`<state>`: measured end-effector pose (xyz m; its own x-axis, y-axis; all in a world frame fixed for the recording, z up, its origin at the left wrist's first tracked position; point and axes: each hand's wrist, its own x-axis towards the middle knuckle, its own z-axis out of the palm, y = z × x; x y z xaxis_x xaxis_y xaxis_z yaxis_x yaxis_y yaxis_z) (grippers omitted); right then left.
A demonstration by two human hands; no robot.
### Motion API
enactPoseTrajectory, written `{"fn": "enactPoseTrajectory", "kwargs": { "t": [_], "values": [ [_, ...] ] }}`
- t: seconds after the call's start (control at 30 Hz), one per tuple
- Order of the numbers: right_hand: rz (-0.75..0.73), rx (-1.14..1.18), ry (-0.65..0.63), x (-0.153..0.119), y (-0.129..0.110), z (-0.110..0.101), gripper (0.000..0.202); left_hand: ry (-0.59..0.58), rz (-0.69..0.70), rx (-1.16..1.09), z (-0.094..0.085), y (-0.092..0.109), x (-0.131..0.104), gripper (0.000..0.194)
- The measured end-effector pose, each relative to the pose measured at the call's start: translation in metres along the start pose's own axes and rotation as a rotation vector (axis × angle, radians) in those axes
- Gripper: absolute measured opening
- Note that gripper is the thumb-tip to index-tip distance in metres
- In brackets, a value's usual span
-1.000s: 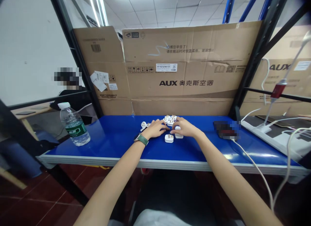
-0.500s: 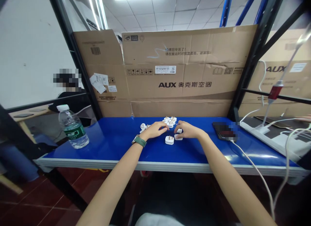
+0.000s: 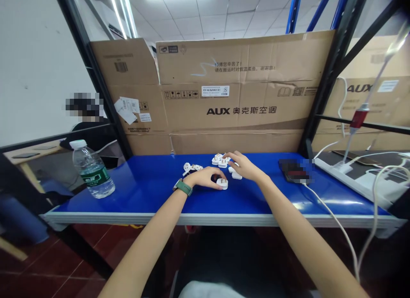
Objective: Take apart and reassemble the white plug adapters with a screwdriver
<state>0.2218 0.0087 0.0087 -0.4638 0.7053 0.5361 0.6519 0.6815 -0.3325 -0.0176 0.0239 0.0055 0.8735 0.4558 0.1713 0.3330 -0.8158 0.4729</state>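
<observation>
Several white three-pin plug adapters lie on the blue tabletop. My left hand point(image 3: 207, 177), with a green-strapped watch at the wrist, has its thumb and fingers curled around the near plug adapter point(image 3: 222, 184), which stands pins up on the table. Further back, my right hand point(image 3: 243, 165) reaches over the far group of plug adapters point(image 3: 219, 159), fingers apart and index finger stretched left above them; its fingers partly cover that group. Below the right palm sit white plug pieces point(image 3: 236, 175), lying without visible pins. More white plugs point(image 3: 192, 167) lie behind my left wrist.
A water bottle point(image 3: 93, 172) stands at the table's left end. At the right lie a dark phone point(image 3: 294, 171) with a white cable and a white power strip point(image 3: 352, 178). A cardboard sheet point(image 3: 224, 131) closes the back. A person sits beyond the left frame post.
My left hand has come down and toward me, onto the near plug adapter. My right hand has moved from the white pieces up and back over the far group.
</observation>
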Motion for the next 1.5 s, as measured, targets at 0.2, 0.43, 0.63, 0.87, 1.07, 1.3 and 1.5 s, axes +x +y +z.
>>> {"fn": "enactPoseTrajectory", "kwargs": {
  "t": [0.2,0.43,0.63,0.87,1.07,1.3,1.5],
  "values": [
    [0.025,-0.05,-0.039,-0.002,-0.006,0.0,0.019,0.217,-0.035,0.006,0.0,-0.009,0.003,0.035],
    [-0.007,0.033,-0.009,-0.001,-0.007,0.006,0.03,0.447,-0.095,-0.362,0.002,-0.016,0.008,0.047],
    [-0.045,0.147,0.041,0.002,-0.007,0.013,0.023,0.445,-0.069,-0.368,0.002,-0.019,0.008,0.052],
    [-0.074,0.162,0.04,0.002,-0.008,0.015,0.021,0.425,-0.058,-0.393,0.005,-0.018,0.009,0.056],
    [-0.077,0.203,0.046,0.001,-0.014,0.014,0.046,0.404,-0.084,-0.374,0.004,-0.017,0.007,0.049],
    [0.058,-0.004,0.092,0.001,0.001,0.012,0.038,0.464,-0.137,-0.058,-0.001,-0.027,0.002,0.034],
    [0.377,-0.324,-0.067,-0.004,0.016,0.012,0.038,0.423,-0.337,0.494,-0.01,-0.026,-0.009,0.023]
  ]
}}
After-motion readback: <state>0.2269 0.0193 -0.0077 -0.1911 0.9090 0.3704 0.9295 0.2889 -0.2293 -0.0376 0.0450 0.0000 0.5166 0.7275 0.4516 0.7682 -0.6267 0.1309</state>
